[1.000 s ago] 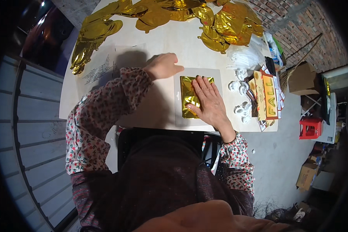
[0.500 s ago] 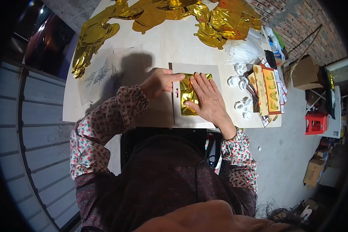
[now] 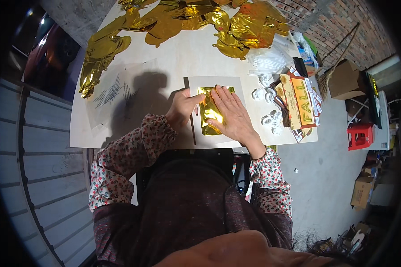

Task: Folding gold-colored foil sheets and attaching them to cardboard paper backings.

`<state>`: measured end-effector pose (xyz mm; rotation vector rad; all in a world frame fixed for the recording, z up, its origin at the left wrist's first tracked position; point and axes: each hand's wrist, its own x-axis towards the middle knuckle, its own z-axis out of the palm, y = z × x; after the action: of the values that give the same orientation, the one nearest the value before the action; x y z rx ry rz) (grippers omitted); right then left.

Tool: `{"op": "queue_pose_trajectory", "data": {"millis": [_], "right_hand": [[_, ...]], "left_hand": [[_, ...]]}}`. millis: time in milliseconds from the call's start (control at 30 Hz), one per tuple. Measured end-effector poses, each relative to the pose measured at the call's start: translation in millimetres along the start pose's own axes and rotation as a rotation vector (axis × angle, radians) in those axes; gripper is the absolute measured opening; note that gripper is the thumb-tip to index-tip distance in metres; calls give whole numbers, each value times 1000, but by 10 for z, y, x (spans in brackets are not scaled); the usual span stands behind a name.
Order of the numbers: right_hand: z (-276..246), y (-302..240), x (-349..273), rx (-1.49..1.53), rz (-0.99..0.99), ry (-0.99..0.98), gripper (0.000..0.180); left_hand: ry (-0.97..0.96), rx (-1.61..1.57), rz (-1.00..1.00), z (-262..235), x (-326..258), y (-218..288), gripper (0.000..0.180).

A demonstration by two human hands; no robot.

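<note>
A folded gold foil piece (image 3: 210,119) lies on a pale flat bag (image 3: 234,82) with a hang slot at its left side. I cannot tell whether the foil is inside the bag or on top of it. My right hand (image 3: 233,115) is spread flat across the foil, fingers pointing away from me. At the bag's left edge is my left hand (image 3: 182,109), its thumb on the foil's edge and its other fingers curled, partly hidden, seeming to grip the bag's edge.
Crumpled gold foil balloons (image 3: 165,26) spread along the table's far side. Right of the bag lie small silvery-white coils (image 3: 268,95), clear thin sticks (image 3: 269,60) and printed autumn-coloured cards (image 3: 305,102). A translucent sheet (image 3: 113,104) lies on the left. A red stool (image 3: 360,135) stands on the floor.
My left hand has rotated and its fingers have curled in at the bag's edge. My right hand stays flat on the foil. The whole view has shifted slightly.
</note>
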<state>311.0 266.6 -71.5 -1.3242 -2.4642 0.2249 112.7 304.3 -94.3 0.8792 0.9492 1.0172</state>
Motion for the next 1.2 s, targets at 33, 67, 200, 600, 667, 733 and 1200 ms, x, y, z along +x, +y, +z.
{"op": "queue_pose_trajectory", "data": {"millis": [33,67,200,600,667,733,1200], "right_hand": [[-16,-1,1,23,-10,4,83],[-31,-2,3,48,-22,8,82],[-78,-11,-3,81,-53,28,79],[-63,38,-92,204,68,292,76],[-90,-15,-107,379,163,306,80],[-52,-56,-105,470,275,405,92],[-168,153,-182,1500,650,54,33]], "left_hand": [[-2,0,3,-12,-6,-19,20],[-9,-19,13,-19,-20,-11,20],[-34,-42,49,-8,-115,50,20],[14,-50,61,7,-359,249,21],[58,21,72,-32,-393,252,22],[57,65,120,-53,-426,259,22],[-100,165,205,-5,-411,561,20]]}}
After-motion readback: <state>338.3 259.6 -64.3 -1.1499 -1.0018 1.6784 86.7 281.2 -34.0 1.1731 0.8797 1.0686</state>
